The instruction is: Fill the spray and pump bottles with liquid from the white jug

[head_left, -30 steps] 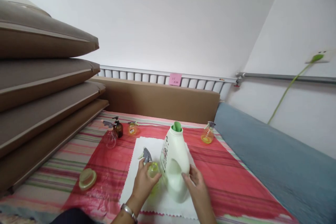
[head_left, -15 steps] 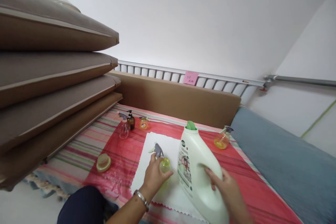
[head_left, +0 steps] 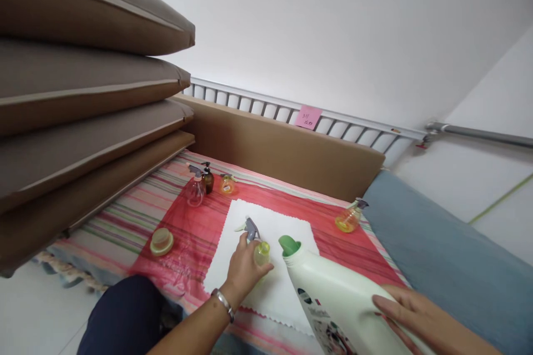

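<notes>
My left hand (head_left: 242, 270) is wrapped round a small yellow spray bottle (head_left: 260, 252) with a grey trigger head, standing on a white cloth (head_left: 266, 255). My right hand (head_left: 420, 321) lies with fingers along the side of a large pale green detergent jug (head_left: 333, 299). The jug is tilted far over to the left, its green spout (head_left: 288, 244) pointing towards the small bottle, just right of it.
A red striped cloth (head_left: 200, 227) covers the bed. On it stand a clear spray bottle (head_left: 195, 189), a brown pump bottle (head_left: 207, 178), two orange spray bottles (head_left: 227, 183) (head_left: 348, 218) and a green cap (head_left: 161, 241). Stacked brown cushions (head_left: 83, 122) are at left, a blue mattress (head_left: 437, 255) at right.
The jug has been tipped from upright to steeply tilted, with its spout lowered towards the small bottle. My right hand moved right and down with it. The left hand kept hold of the bottle.
</notes>
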{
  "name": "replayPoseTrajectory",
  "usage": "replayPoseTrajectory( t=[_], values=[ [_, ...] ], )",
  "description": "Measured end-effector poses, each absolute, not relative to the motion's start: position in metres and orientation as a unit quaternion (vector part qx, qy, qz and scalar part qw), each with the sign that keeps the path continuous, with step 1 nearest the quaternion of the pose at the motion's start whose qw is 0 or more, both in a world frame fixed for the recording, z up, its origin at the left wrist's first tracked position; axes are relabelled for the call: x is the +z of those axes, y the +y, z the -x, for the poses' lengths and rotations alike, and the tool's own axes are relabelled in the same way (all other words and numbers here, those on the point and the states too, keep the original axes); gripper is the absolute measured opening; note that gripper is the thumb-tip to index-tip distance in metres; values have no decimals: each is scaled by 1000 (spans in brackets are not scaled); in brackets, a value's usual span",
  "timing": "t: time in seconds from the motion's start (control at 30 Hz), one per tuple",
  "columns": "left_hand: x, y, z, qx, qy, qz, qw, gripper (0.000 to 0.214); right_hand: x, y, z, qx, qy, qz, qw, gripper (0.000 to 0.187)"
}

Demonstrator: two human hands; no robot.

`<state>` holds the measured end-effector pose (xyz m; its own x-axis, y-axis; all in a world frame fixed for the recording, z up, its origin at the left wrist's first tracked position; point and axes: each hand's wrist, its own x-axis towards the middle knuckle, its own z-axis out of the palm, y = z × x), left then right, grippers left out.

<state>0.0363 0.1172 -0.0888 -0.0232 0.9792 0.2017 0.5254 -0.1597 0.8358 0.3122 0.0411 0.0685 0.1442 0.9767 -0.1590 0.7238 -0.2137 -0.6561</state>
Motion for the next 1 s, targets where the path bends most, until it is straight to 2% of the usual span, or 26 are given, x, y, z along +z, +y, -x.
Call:
replayPoseTrajectory(
  t=[0.1,0.2,0.37,0.63,1.0],
  values=[
    [-87,116,-37,402,589,-646,271,49,72,46,-311,394,-628,658,131,41],
    [-85,115,-38,401,589,-648,267,47,71,56,-308,381,-658,640,110,38],
    [-83,114,-38,399,588,-653,263,47,72,67,-299,366,-672,635,105,32],
    [-83,113,-39,390,594,-654,260,51,88,76,-289,361,-667,647,86,35],
    [-85,114,-43,380,594,-666,242,50,111,83,-278,366,-662,647,95,25]
  ],
)
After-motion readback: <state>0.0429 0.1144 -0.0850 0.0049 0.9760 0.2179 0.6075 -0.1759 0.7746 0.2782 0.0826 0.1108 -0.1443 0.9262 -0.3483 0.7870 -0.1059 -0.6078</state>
